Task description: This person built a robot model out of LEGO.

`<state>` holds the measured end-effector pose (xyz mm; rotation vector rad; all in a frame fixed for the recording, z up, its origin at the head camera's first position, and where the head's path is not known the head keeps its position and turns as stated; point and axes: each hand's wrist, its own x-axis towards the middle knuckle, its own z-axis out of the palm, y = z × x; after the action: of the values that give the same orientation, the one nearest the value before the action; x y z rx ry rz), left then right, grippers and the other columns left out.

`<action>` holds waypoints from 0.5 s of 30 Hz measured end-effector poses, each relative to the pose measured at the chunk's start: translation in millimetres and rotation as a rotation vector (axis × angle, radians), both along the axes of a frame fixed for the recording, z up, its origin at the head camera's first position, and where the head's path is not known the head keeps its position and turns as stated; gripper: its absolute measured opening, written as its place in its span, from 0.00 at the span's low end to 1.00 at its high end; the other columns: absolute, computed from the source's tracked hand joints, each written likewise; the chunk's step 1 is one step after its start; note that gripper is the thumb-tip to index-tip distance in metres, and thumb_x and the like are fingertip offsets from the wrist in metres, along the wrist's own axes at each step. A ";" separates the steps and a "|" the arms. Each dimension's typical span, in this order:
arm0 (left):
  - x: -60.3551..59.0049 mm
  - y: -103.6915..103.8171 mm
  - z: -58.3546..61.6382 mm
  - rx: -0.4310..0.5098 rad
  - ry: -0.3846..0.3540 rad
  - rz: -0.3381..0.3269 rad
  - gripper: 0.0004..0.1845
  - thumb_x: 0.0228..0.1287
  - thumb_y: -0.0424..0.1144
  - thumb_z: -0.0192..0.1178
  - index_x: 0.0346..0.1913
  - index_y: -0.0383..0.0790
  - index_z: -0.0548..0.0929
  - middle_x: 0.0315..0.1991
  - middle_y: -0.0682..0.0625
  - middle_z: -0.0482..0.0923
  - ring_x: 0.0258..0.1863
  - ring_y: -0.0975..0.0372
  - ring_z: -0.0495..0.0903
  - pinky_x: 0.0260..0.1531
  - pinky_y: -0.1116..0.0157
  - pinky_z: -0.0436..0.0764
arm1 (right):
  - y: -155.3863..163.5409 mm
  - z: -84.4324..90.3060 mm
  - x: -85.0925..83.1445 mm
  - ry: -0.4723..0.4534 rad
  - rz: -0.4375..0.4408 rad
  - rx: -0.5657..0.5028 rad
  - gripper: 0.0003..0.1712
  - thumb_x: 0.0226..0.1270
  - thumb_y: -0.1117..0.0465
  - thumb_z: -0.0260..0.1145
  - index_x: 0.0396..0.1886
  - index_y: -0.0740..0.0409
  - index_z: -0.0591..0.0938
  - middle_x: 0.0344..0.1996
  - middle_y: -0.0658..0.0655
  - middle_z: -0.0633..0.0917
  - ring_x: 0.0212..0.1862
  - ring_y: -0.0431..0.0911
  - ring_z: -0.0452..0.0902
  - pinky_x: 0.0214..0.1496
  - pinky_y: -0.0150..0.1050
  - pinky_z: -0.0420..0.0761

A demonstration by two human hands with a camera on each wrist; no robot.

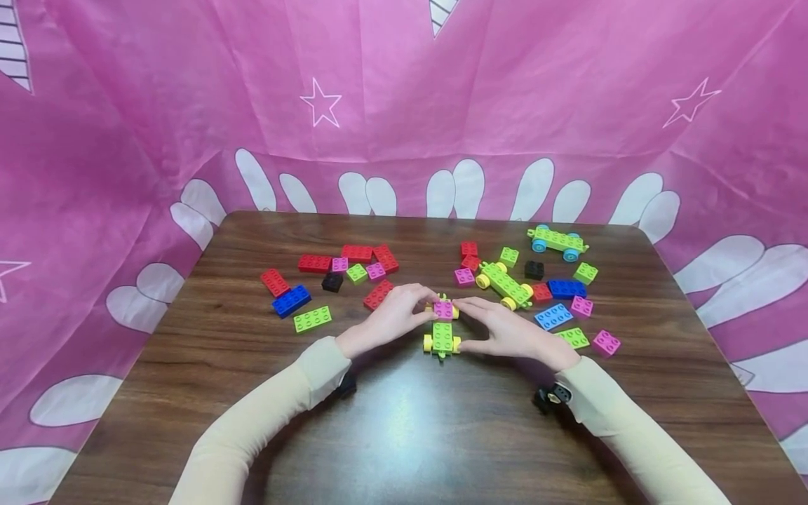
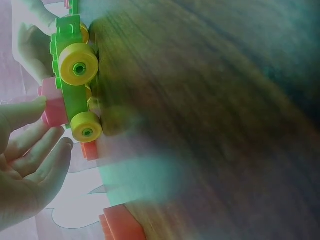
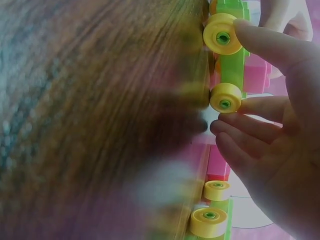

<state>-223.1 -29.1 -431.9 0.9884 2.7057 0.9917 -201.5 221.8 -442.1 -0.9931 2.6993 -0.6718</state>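
A lime green toy car base (image 1: 442,337) with yellow wheels stands on the table between the hands. A pink brick (image 1: 444,310) sits on its far end. My left hand (image 1: 399,312) pinches this brick, with the thumb on one face and the fingers by another, as the left wrist view shows. On the other side, my right hand (image 1: 505,328) rests against the base's yellow wheels (image 3: 222,34). Its thumb touches the nearer wheel and the fingertips are at the farther one, all fairly straight.
Several red bricks (image 1: 315,264), a dark blue brick (image 1: 292,301) and a green brick (image 1: 312,319) lie left. Right are another yellow-wheeled base (image 1: 505,283), a light blue brick (image 1: 553,317) and pink bricks (image 1: 607,342). A blue-wheeled base (image 1: 558,240) stands at the far edge.
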 end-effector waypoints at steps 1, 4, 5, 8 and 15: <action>0.0 0.0 0.0 -0.002 -0.002 -0.001 0.15 0.65 0.39 0.66 0.53 0.39 0.83 0.50 0.46 0.85 0.49 0.56 0.85 0.50 0.61 0.84 | 0.1 -0.3 0.0 0.000 0.000 -0.001 0.47 0.61 0.37 0.69 0.73 0.56 0.68 0.69 0.58 0.74 0.70 0.53 0.70 0.68 0.54 0.75; -0.3 0.0 -0.2 -0.013 -0.002 0.001 0.16 0.65 0.40 0.66 0.53 0.39 0.83 0.50 0.46 0.85 0.49 0.57 0.85 0.51 0.61 0.84 | 0.3 -0.7 -0.1 0.003 0.001 -0.005 0.47 0.60 0.37 0.69 0.73 0.56 0.68 0.69 0.58 0.74 0.70 0.53 0.70 0.68 0.54 0.75; -0.5 0.0 -0.2 -0.018 -0.002 0.002 0.16 0.65 0.40 0.66 0.53 0.39 0.83 0.50 0.46 0.85 0.49 0.57 0.85 0.51 0.61 0.84 | 0.4 -0.8 -0.3 0.005 0.001 -0.006 0.47 0.60 0.37 0.69 0.73 0.56 0.68 0.69 0.58 0.74 0.70 0.53 0.71 0.68 0.54 0.75; -1.5 -0.4 0.6 -0.029 -0.002 -0.002 0.16 0.65 0.40 0.66 0.53 0.40 0.83 0.51 0.47 0.85 0.49 0.57 0.85 0.51 0.61 0.84 | 0.3 -1.0 -0.6 0.012 0.002 -0.010 0.47 0.60 0.37 0.70 0.73 0.56 0.68 0.69 0.58 0.74 0.70 0.52 0.71 0.68 0.53 0.75; -3.1 -9.1 1.4 -0.010 0.014 -0.036 0.19 0.65 0.41 0.67 0.56 0.38 0.82 0.53 0.46 0.84 0.52 0.57 0.84 0.54 0.60 0.83 | 0.7 -1.1 0.6 0.007 -0.009 0.000 0.47 0.61 0.37 0.69 0.74 0.56 0.67 0.70 0.58 0.73 0.71 0.53 0.70 0.69 0.54 0.75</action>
<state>-226.2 -38.2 -430.4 1.0418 2.6918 0.9673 -200.9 222.5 -443.2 -0.9855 2.7111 -0.6706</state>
